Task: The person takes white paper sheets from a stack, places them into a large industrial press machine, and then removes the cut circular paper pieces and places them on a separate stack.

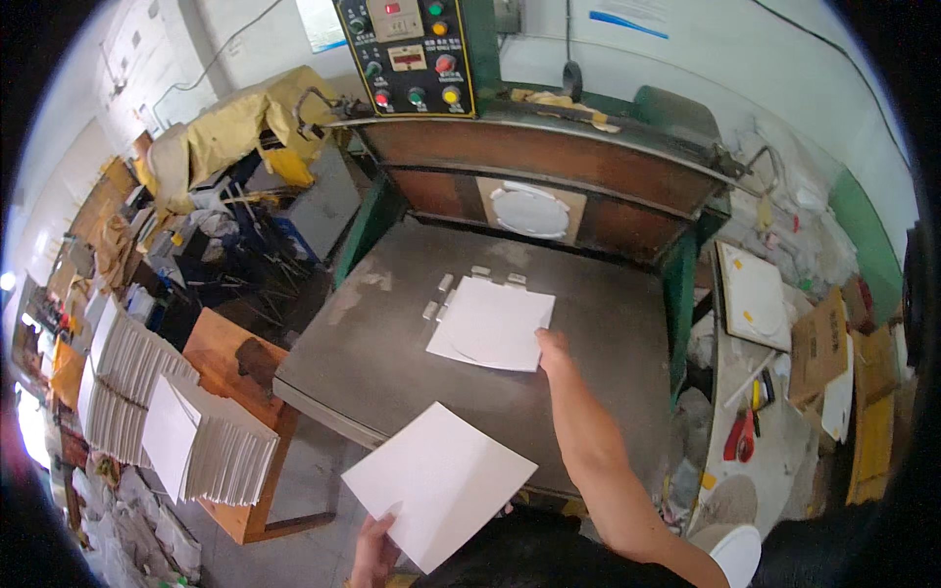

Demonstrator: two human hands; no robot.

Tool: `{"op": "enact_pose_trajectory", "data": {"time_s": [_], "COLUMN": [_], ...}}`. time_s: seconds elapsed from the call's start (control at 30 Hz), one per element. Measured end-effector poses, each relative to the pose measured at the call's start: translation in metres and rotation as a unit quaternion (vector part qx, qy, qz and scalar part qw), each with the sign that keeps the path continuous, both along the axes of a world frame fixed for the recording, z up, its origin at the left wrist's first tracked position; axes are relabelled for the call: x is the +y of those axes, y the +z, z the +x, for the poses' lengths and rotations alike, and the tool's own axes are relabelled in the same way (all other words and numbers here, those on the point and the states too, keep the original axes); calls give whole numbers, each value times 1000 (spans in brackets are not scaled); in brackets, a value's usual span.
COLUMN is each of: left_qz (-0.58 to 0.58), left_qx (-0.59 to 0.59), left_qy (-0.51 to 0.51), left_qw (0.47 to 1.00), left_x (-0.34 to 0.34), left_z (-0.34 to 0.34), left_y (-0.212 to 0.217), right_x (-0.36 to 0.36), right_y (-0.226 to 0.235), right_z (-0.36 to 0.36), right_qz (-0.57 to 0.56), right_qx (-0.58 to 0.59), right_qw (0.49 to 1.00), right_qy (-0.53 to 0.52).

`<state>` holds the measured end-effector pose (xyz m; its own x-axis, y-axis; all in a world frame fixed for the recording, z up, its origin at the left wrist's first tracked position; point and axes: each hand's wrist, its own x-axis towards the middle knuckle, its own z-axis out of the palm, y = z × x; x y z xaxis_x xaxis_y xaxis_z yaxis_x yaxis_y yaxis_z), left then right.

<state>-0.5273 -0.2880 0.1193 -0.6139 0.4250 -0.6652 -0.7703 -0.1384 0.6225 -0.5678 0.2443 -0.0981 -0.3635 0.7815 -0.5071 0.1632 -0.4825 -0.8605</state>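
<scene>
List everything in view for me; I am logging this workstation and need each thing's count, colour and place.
press bed: one, grey, centre
white sheet on the bed: one, white, under the right fingers
loose white sheet: one, white, low centre
control panel: one, black with coloured buttons, top
stacks of white sheets: several, white, on the wooden table at left
round white die plate: one, behind the bed
left hand: holds the loose sheet
right hand: on the bed sheet's edge

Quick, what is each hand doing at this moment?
Left hand: closed on a corner of a blank white square paper sheet.
Right hand: fingers on the white cut sheet on the grey press table; grip unclear.
</scene>
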Motion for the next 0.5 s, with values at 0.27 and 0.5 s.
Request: {"op": "enact_pose_trajectory", "data": {"time_s": [0.27, 0.5], "left_qz": [119, 126], "left_qx": [-46, -10], "left_qy": [-138, -111], "left_qw": [982, 986], "left_x": [90, 281], "left_z": [-22, -100], "left_y": [-33, -113], "right_x": [22, 14], "right_y": [84, 163], "right_z": [11, 177], "right_qz": [-144, -60], "right_qx": [178, 233], "right_qw": [969, 967], "right_qy": [88, -88]}}
